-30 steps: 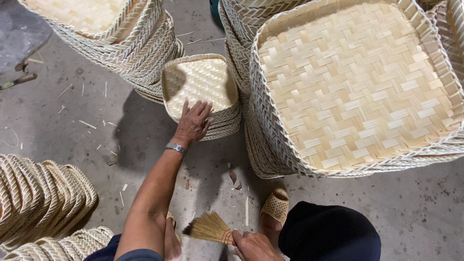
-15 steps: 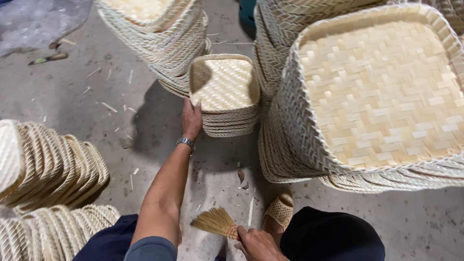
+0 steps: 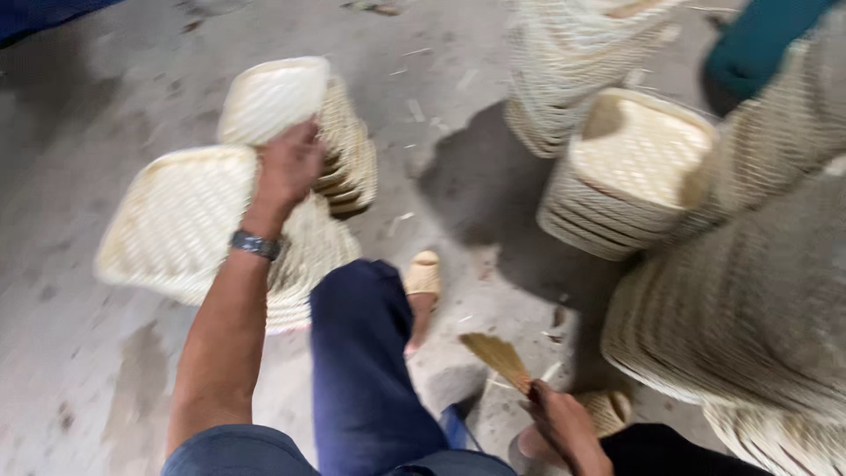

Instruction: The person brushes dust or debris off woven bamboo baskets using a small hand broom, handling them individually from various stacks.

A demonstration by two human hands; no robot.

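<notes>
Fingers of the left hand (image 3: 286,172) closed on the lower edge of a small pale woven tray (image 3: 271,99), grip clenched on its rim, tray held tilted up and away from the body. Wristwatch (image 3: 256,244) on that wrist, bare forearm running down to a dark blue sleeve at the bottom edge. Tray sits just in front of a leaning stack of small trays (image 3: 351,154) on the concrete floor (image 3: 106,53); whether it touches the stack, cannot tell, motion blur. Larger flat woven tray (image 3: 172,225) lies below and left of the hand, on top of a low pile, partly behind the forearm.

Right hand (image 3: 564,423) low at the frame bottom, grip closed around the narrow end of a fan-shaped bundle of bamboo strips (image 3: 498,357), splayed end pointing up and left. Exact finger positions blurred.

Between the hands: knee in dark blue trousers (image 3: 361,361), foot in a tan sandal (image 3: 423,275) on the floor beyond it. Second sandal (image 3: 610,410) just right of the right hand.

Farther out right: squat stack of small square trays (image 3: 630,172), well apart from both hands. Big stack of large woven trays (image 3: 749,300) fills the right edge, heavily blurred. Another pile of trays (image 3: 573,62) top centre.
</notes>
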